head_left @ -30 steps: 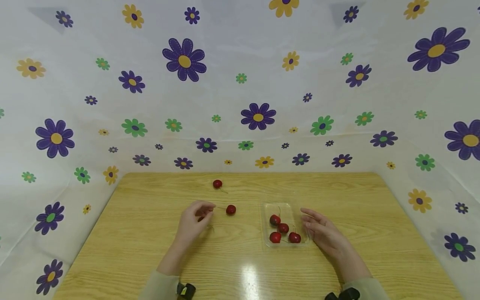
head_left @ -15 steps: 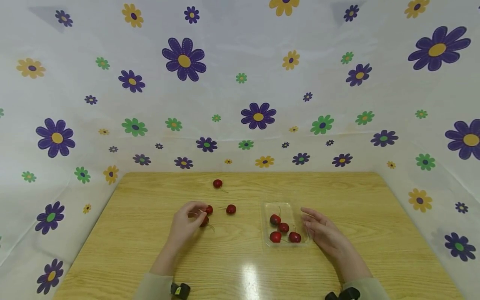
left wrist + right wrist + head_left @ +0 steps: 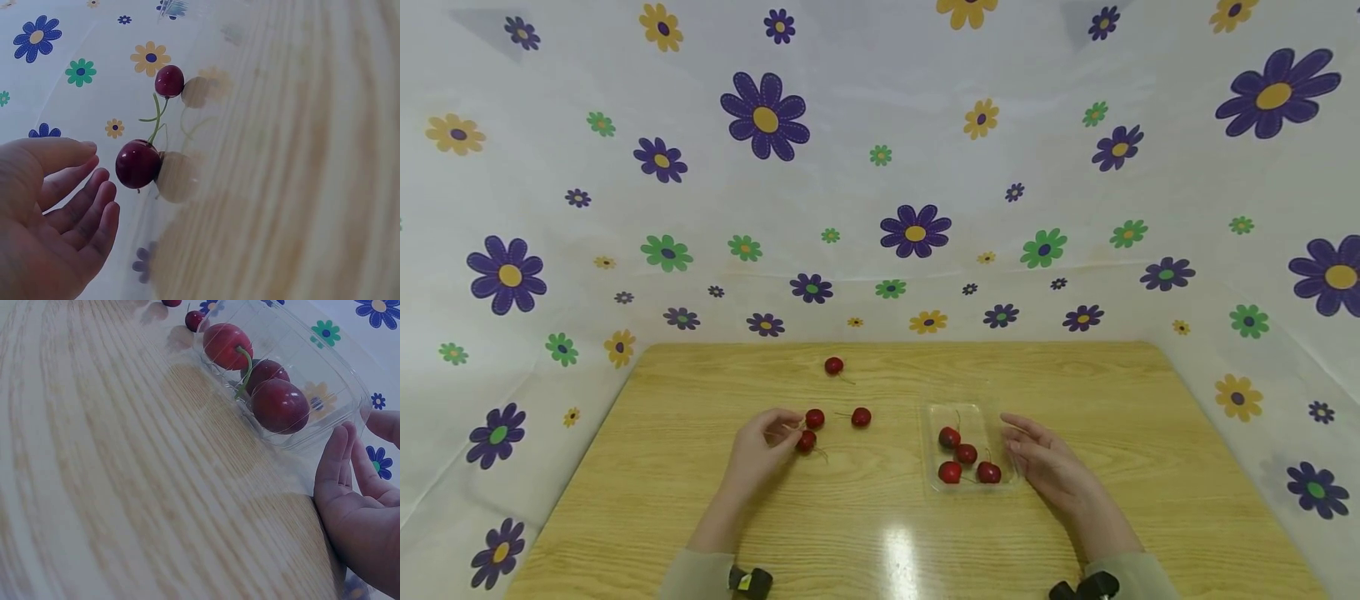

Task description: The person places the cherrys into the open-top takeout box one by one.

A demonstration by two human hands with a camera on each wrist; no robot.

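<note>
My left hand (image 3: 756,450) is over the left part of the table, its fingertips right at two dark red cherries, the farther one (image 3: 815,419) and the nearer one (image 3: 806,442). In the left wrist view a small gap separates the relaxed fingers from the closest cherry (image 3: 137,164). My right hand (image 3: 1051,462) rests beside the clear plastic tray (image 3: 970,417), loosely bent fingers at its right side. Several cherries with stems lie in that tray, among them a bright red one (image 3: 950,472). The right wrist view has the fingertips (image 3: 340,434) at the tray's end.
Another cherry (image 3: 861,417) lies between the left hand and the tray, its stem pointing left. Farther back is one more cherry (image 3: 834,366). The wood-grain table (image 3: 880,517) is bordered behind and at both sides by a white flowered sheet (image 3: 850,183).
My left hand has drawn back to the left, uncovering the two cherries that its fingers hid one second ago. The right hand and the tray have stayed in place.
</note>
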